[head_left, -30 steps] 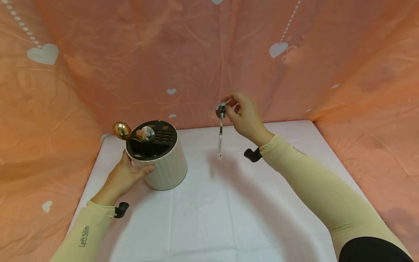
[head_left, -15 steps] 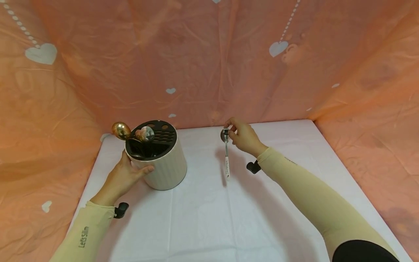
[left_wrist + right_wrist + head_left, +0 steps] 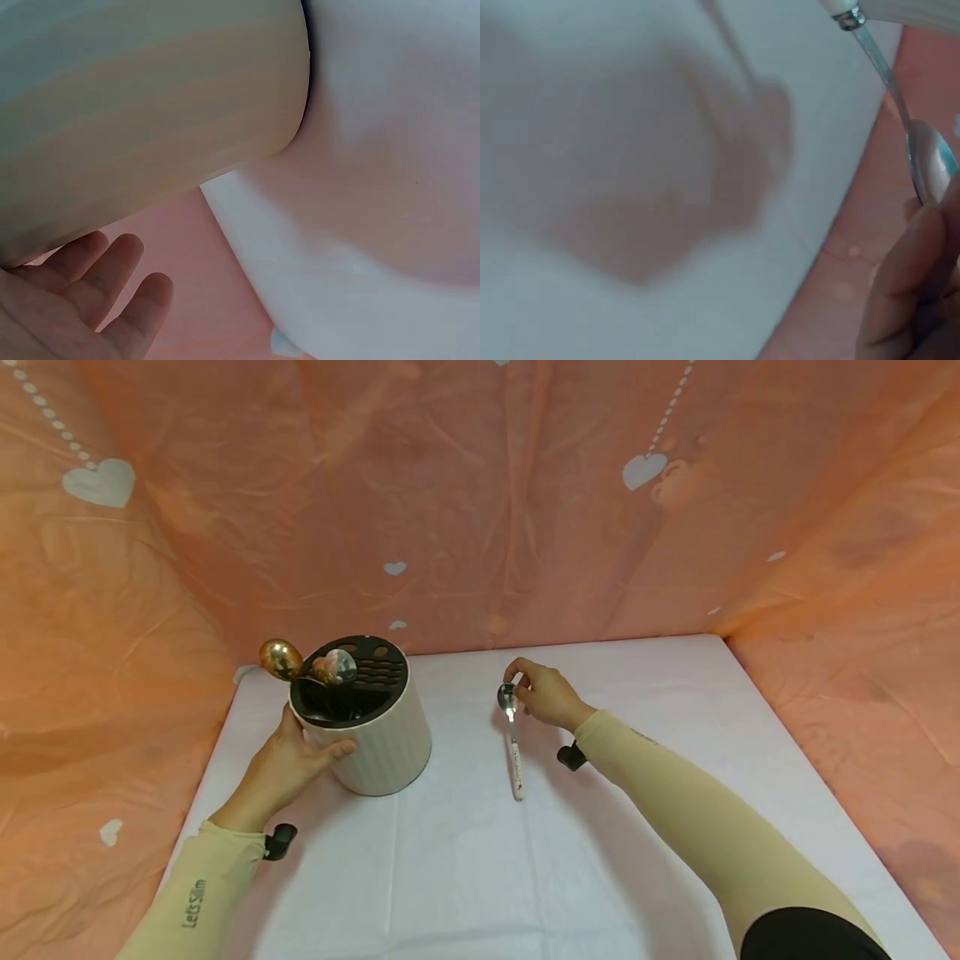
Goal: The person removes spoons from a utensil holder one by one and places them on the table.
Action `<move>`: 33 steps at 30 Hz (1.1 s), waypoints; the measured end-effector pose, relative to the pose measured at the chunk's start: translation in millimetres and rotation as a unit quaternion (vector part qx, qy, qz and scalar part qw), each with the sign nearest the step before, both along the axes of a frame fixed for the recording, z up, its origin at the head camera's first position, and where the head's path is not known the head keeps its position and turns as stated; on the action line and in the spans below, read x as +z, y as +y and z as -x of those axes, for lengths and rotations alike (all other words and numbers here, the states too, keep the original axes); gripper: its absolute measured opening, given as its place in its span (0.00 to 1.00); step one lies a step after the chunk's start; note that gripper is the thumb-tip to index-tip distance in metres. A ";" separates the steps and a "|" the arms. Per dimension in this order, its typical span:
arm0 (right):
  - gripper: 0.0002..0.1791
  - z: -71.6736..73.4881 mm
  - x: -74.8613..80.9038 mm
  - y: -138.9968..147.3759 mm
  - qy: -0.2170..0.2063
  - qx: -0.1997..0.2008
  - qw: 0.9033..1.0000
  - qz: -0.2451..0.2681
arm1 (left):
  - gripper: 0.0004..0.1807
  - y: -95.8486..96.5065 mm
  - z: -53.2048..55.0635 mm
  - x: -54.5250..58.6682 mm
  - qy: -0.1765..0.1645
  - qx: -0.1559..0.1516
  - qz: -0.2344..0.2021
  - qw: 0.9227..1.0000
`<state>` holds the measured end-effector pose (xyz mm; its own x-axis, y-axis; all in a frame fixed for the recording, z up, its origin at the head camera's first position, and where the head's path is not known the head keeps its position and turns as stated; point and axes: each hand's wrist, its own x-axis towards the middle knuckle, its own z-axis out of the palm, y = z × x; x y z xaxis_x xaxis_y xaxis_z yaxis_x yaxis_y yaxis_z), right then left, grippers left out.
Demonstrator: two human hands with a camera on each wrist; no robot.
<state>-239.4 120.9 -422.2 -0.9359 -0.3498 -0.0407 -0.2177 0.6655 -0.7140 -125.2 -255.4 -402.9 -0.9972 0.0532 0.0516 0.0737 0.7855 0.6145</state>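
A ribbed, cream-white utensil holder with a slotted black top stands at the left of the white table. My left hand rests against its left side, thumb across the front. The left wrist view shows extended fingers beside the holder's wall. My right hand pinches a spoon by the rim of its silver bowl, with the patterned white handle pointing down towards me. In the right wrist view, the thumb is on the edge of the spoon's bowl. Whether the handle's end touches the cloth, I cannot tell.
A gold spoon and a silver-bowled spoon stick out of the holder's top. White cloth covers the table. Orange-pink sheeting with white hearts rises behind and at both sides.
The right hand has lowered the spoon from above the back edge towards the tabletop, and the handle now reaches nearer to me. The left hand and the holder have stayed in place.
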 end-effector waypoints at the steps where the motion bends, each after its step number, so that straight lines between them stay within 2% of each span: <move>1: 0.10 1.1 -3.7 -0.4 -0.003 -0.001 1.000 -0.001 | 0.60 0.2 0.2 0.0 0.001 0.000 0.000 1.000; 9: 0.09 3.7 -20.5 -6.4 -0.019 -0.001 1.000 -0.022 | 0.61 0.0 1.2 -1.1 0.004 0.000 -0.005 1.000; 16: 0.10 6.5 -25.4 -9.8 -0.020 0.006 0.999 -0.033 | 0.61 -0.5 1.6 -1.8 0.004 -0.001 -0.009 1.000; 24: 0.11 10.6 -30.3 -9.6 -0.025 0.001 0.996 -0.082 | 0.61 -0.7 0.9 -0.4 0.007 -0.001 -0.008 1.000; 33: 0.10 14.1 -34.4 -17.4 -0.036 0.002 0.998 -0.053 | 0.60 0.0 1.3 -1.4 0.013 -0.003 -0.009 1.000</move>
<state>-253.4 103.5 -456.7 -0.9278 -0.3436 -0.1452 -0.1708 0.7373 -0.6536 -126.5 -255.3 -404.3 -0.9953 0.0573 0.0777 0.0935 0.7741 0.6262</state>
